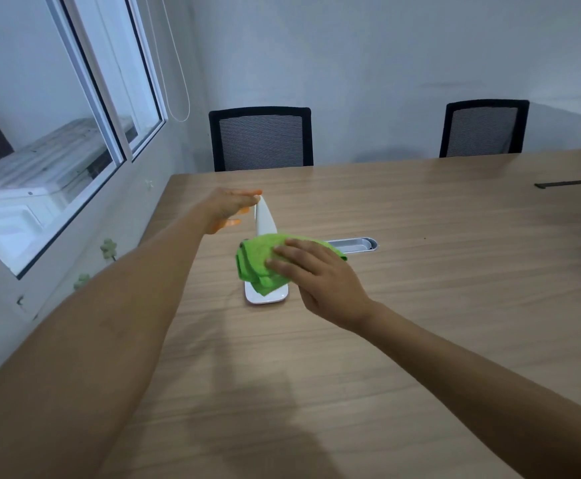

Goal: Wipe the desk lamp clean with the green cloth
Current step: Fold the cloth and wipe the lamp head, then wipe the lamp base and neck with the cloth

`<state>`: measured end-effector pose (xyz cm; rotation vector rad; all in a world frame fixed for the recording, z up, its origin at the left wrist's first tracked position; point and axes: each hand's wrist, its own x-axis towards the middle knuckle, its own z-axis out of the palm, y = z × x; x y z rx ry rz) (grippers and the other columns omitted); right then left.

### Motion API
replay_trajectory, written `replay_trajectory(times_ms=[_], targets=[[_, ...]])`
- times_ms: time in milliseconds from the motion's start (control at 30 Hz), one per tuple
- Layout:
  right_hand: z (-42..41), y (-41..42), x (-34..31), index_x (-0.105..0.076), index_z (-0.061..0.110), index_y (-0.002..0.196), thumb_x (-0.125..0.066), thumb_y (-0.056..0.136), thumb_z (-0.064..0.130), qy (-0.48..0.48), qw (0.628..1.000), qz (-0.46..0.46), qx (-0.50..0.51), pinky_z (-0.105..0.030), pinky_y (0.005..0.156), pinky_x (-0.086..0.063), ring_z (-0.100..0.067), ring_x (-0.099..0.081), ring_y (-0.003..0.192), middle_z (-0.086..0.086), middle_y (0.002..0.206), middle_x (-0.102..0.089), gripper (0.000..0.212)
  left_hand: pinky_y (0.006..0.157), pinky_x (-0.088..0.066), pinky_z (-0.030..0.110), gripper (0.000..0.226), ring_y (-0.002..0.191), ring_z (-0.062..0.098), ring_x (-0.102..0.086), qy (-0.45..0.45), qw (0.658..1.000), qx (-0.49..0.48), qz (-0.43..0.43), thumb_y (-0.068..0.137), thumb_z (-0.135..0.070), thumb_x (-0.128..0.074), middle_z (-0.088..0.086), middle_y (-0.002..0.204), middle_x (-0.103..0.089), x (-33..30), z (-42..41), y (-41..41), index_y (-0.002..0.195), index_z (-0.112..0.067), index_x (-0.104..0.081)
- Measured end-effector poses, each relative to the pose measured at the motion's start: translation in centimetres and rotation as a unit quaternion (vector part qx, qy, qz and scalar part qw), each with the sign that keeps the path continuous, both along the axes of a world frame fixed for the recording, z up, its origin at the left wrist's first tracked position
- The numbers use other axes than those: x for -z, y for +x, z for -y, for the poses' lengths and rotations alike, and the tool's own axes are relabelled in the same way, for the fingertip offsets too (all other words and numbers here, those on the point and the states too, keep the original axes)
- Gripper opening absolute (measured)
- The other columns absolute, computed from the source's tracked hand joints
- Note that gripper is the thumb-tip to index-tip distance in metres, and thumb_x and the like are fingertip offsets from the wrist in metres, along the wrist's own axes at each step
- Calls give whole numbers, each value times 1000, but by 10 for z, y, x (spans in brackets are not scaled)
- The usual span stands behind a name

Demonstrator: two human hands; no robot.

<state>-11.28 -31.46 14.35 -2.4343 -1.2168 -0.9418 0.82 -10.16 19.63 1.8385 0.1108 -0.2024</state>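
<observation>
A small white desk lamp (264, 219) stands on the wooden table (420, 305), its head raised upright and its flat base pointing toward me. My left hand (228, 206) pinches the top tip of the raised head. A bunched green cloth (256, 262) lies over the lamp's hinge and base, hiding most of the base. My right hand (313, 276) presses flat on the cloth from the right, fingers spread over it.
A metal cable tray (356, 244) is set into the table just right of the lamp. A dark slot (568, 183) sits at the far right. Two black mesh chairs (261, 138) (482, 129) stand behind the table. A window (57, 150) lines the left wall.
</observation>
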Motion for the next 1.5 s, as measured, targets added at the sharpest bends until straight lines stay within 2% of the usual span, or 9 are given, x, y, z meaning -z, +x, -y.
replay_trajectory(times_ms=[167,433,600,867,1033,1200,1300,1400,1500], targets=[[4,0,-5,-68,9,114,-43,78,-12,50,996,68,6,-41,97,-50,-30,-62,113,-13,119,-68,49,103,-34,36,37,133,19,-43,3,1000,1,1,89,-23,-61,0,141,-51,-2,1,-1,126,-21,-60],[-17,36,-21,-67,4,113,-33,74,-3,69,995,-44,59,-42,83,-58,-35,-65,106,-17,115,-69,51,105,-38,36,37,125,21,-48,19,1000,-2,12,90,-16,-59,2,124,-58,-4,4,-4,126,-15,-60],[-13,16,5,-65,10,118,-37,76,-7,41,997,-58,32,-40,88,-57,-32,-61,114,-11,121,-67,53,101,-36,36,39,132,21,-43,36,999,3,12,90,-21,-59,2,141,-51,-4,4,-3,128,-20,-59],[7,-8,29,-66,17,118,-29,97,1,2,994,107,-6,-38,103,-47,-24,-61,118,-6,122,-68,46,101,-36,36,35,128,19,-46,37,999,-16,21,90,-23,-60,0,138,-54,-1,4,0,125,-21,-61],[11,-3,59,-68,14,115,-21,97,1,-3,992,126,-8,-40,102,-44,-25,-63,115,-7,119,-70,52,98,-41,35,41,113,19,-54,51,991,-88,84,90,-36,-56,2,123,-62,11,6,-9,126,-19,-61],[10,15,95,-61,12,111,-24,94,-1,-18,998,48,30,-36,98,-40,-28,-69,100,-11,109,-73,43,84,-40,33,37,96,29,-57,249,958,-81,115,96,-36,-40,14,88,-66,72,-13,-43,83,-11,-64],[10,28,107,-57,10,112,-36,77,1,-6,995,-38,93,-39,97,-44,-27,-60,99,-13,104,-72,41,112,-29,33,49,137,27,-41,347,935,-60,39,96,-38,-38,10,148,-45,131,-34,-64,140,-16,-45],[6,43,109,-60,5,113,-33,72,6,16,980,-136,145,-38,96,-40,-32,-65,94,-15,100,-70,49,119,-20,38,59,145,30,-23,424,904,-30,-54,95,-45,-30,10,158,-25,183,-51,-87,150,-26,-21],[-1,60,104,-60,3,115,-35,76,5,64,953,-223,195,-43,83,-51,-38,-63,94,-20,104,-66,46,120,-14,45,61,148,29,-10,475,875,-16,-97,93,-52,-20,4,162,-10,219,-57,-116,150,-33,-10]])
